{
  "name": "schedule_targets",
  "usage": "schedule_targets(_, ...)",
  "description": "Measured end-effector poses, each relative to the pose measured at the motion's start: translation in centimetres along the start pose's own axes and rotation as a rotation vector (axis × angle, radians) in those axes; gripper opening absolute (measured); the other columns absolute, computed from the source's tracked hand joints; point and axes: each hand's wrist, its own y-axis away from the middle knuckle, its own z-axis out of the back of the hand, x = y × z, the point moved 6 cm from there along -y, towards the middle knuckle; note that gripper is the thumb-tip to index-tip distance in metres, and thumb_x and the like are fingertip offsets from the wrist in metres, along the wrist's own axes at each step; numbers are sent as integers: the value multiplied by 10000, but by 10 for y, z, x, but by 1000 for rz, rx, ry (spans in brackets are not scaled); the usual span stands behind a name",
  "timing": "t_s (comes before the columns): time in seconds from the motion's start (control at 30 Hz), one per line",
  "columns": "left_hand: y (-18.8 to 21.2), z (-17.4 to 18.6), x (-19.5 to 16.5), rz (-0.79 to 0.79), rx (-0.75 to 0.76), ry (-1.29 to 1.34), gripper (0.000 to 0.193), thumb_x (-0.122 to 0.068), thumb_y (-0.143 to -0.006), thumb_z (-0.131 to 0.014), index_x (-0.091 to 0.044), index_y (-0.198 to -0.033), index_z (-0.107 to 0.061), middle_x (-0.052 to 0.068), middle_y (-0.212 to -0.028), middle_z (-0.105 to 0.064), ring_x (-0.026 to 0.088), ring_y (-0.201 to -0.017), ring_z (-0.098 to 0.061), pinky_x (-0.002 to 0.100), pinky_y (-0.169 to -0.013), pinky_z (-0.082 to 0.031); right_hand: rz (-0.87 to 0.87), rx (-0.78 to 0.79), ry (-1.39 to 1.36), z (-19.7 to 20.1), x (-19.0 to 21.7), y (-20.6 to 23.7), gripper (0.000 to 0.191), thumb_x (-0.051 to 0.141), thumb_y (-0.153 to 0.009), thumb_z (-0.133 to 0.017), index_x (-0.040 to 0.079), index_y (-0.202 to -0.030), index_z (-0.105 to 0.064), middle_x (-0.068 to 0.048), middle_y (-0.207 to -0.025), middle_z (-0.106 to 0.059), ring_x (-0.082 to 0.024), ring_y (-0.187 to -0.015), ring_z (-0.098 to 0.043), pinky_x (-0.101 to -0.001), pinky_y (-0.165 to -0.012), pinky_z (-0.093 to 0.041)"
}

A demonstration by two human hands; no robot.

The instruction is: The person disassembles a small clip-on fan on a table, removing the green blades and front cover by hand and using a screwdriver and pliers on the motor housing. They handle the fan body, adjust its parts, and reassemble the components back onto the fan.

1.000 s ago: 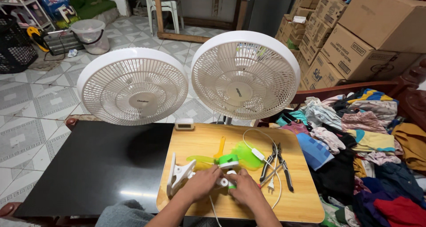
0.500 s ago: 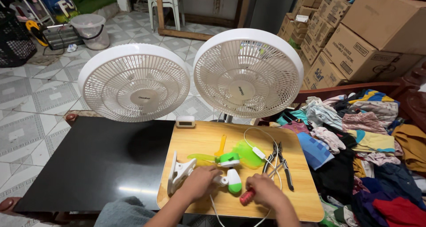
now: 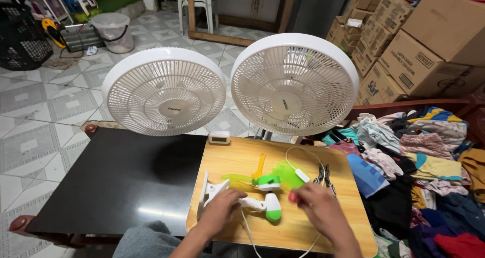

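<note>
A small clip fan lies taken apart on the wooden board. Its white clip stand points left and its white and green motor body lies near the middle. My left hand grips the stand's white arm. The green hub and the green blades sit just behind. My right hand is closed on a red-handled tool, mostly hidden, just right of the motor body.
A white cable, dark pliers and a yellow stick lie on the board. Behind it are a small white device and two big white fans. A black table is left, piled clothes right.
Both hands were on the small fan; my right hand then drew back to a red-handled tool near the front edge and now holds it beside the motor body.
</note>
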Motion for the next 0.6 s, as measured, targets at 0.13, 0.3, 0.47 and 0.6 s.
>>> schedule_targets(0.13, -8, -13, -6, 79, 78, 168, 321, -8, -888, -650, -76, -1198, -700, 137, -1092, -721, 326, -999, -682, 388, -880, -540, 132, -381, -192, 38, 34, 20, 425, -82, -745, -701, 61, -1144, -686, -77, -1074, -674, -205, -929, -694, -275, -675, -602)
schedule_targets(0.3, -22, -30, -9, 85, 143, 303, 367, 12, -922, -582, -77, -1260, -696, 143, -1186, -734, 307, -1073, -710, 382, -923, -545, 54, -646, -711, 11, 26, 22, 533, -14, -893, -701, -34, -1382, -489, -100, -1095, -654, -140, -918, -651, -252, -710, -547)
schedule_targets(0.47, -22, -45, 3, 115, 187, 231, 398, 6, -880, -619, -94, -1258, -693, 136, -1211, -724, 318, -1104, -685, 390, -956, -532, 88, -570, -719, -13, 12, 16, 497, -16, -944, -680, -70, -1392, -470, -100, -1028, -668, -160, -935, -693, -301, -943, -542)
schedule_targets(0.6, -25, -52, 7, 48, 132, 151, 351, -11, -846, -665, -100, -1180, -731, 121, -1128, -744, 316, -1060, -679, 401, -928, -536, 43, -532, -775, -19, 5, 14, 504, -8, -939, -678, -73, -1391, -466, -98, -1017, -664, -158, -919, -702, -301, -922, -552)
